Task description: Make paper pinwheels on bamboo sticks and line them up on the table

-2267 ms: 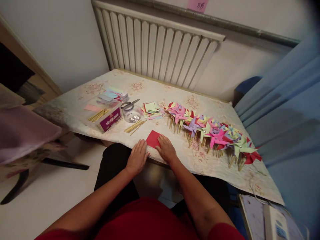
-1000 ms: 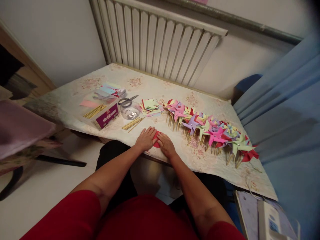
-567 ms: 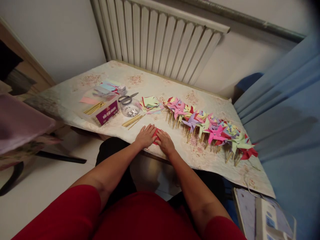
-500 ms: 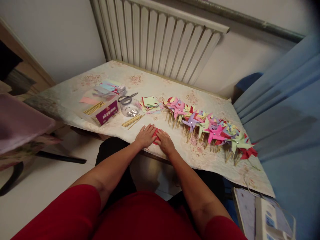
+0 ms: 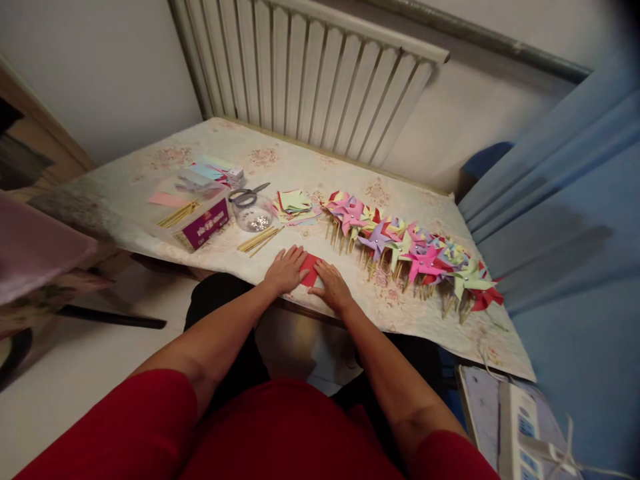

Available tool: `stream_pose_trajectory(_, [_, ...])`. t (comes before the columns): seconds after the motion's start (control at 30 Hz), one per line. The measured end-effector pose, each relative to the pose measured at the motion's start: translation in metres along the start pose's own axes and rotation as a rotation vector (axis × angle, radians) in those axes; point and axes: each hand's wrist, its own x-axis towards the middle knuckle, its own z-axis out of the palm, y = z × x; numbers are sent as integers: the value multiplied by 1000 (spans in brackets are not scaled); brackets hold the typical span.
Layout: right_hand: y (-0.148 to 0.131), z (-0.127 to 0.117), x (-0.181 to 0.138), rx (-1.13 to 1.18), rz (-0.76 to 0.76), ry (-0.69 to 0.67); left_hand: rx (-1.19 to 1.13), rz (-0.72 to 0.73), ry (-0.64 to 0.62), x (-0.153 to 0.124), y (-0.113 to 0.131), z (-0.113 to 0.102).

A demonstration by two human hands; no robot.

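A small red sheet of paper lies flat near the front edge of the table. My left hand rests on its left side with the fingers stretched out. Along the paper's right edge lies my right hand, fingers extended and thumb apart. Just beyond my left hand is a loose bundle of thin wooden sticks. Behind them stands a clear round tub with small shiny pieces inside, and black-handled scissors lie across its rim. A stack of coloured paper squares sits farther back.
Many finished paper pinwheels on sticks lie in rows at the right. At the left is a clear plastic box with a purple label, holding sticks. A radiator stands behind the flowered tablecloth; a blue curtain hangs at right.
My hands have moved apart, so more of the red paper shows between them. The whole view has shifted slightly, with the table things now a little farther left.
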Motion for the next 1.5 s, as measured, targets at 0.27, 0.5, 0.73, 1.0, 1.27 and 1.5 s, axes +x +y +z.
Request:
stream_pose_trajectory(0.27, [-16,-11,-24,-116,-27,-15,-1,-8,-31,0,2,-4])
stream_pose_trajectory(0.5, [-31,-11,-31,-217,-78,-98,-20,-11,-21,1,0,0])
stream_pose_trajectory(0.73, [-37,-7,-47,-189,-58,-34,-25,-9,-11,0,1,-2])
stream_pose_trajectory(1.0, [-33,-3,-23,-44,102,178,-20,-1,17,-1,0,-2])
stream_pose_trajectory(1.27, [-41,1,9,-211,148,33,-15,8,47,-2,-2,4])
stream_pose_trajectory(1.5, [-38,7,8,-241,183,94,-16,-6,16,-2,-2,4])
